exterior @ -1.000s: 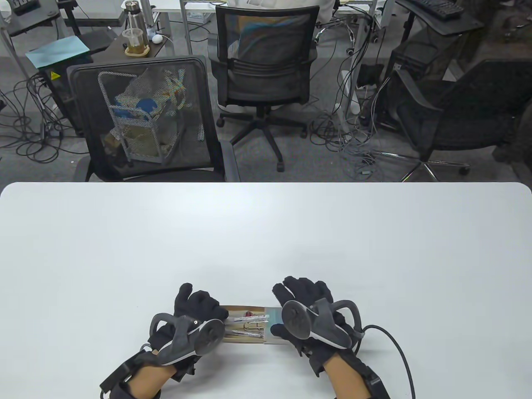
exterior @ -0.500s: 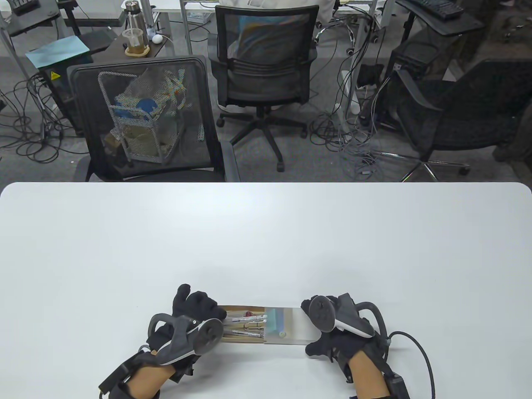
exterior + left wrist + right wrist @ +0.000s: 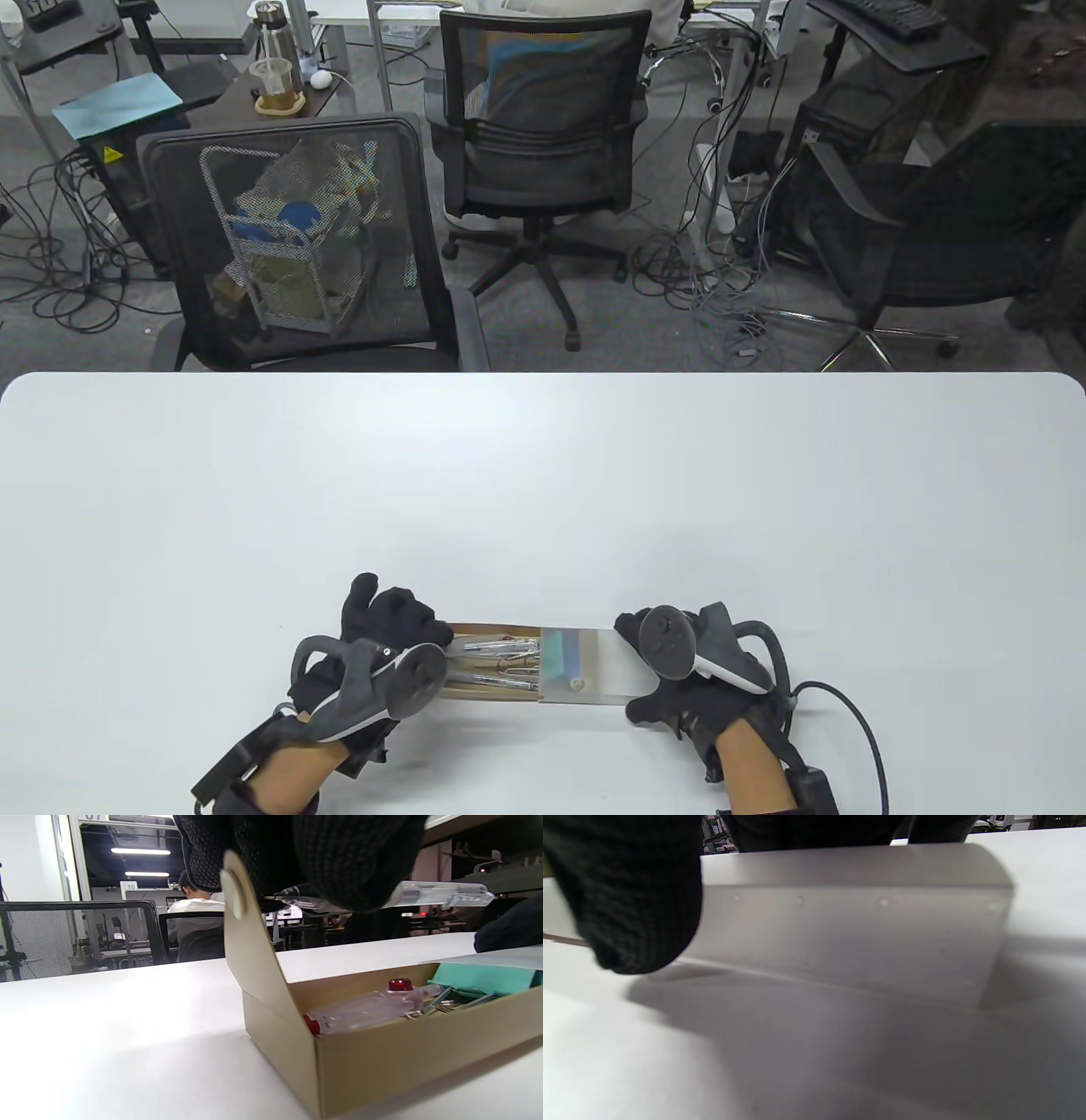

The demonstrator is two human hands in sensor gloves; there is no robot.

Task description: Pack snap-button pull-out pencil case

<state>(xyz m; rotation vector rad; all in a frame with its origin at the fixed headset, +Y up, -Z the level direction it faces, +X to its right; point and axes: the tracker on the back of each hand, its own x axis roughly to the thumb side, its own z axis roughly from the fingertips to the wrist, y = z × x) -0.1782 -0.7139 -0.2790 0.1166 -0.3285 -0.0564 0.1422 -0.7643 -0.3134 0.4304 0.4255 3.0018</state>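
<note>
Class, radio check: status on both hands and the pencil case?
Left hand on brown cardboard tray. Right hand grips frosted plastic sleeve. Tray half out.

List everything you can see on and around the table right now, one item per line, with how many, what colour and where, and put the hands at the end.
cardboard tray: one, brown, near table edge, pulled partly out of the sleeve, end flap raised
frosted sleeve: one, translucent grey-white, lying to the right of the tray, around its right end
pens: several, clear with red ends, lying inside the tray
teal card: one, teal, at the tray's right end
table: one, white
office chairs: three, black, beyond the table's far edge
wire basket: one, white, seen through the left chair's mesh back
left hand: black glove, at the tray's left end, touching the flap
right hand: black glove, at the sleeve's right end
</note>
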